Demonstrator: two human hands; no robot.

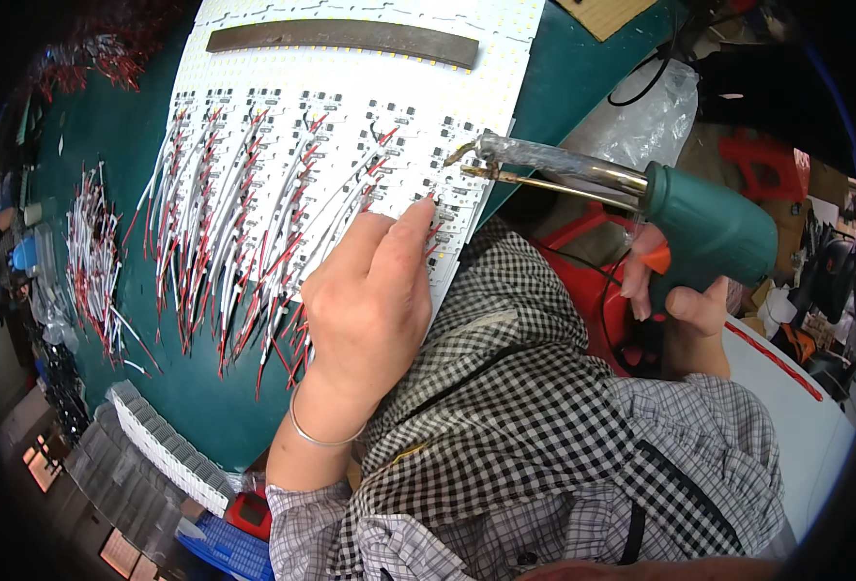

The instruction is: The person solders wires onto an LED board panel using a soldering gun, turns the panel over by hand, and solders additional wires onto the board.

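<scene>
Black-and-white checkered clothing (505, 387) fills lower centre; you seem to be soldering red-and-white wires (237, 232) onto a flat white circuit-board panel (505, 87), upper centre.
Your left hand (365, 290) pinches a thin red wire (431, 198); your right hand (689, 312) wraps a green pistol-shaped soldering gun (714, 228). The next move likely calls for steady tip contact. Panel's right edge is near; bare green surface (205, 397) lies lower left.
</scene>
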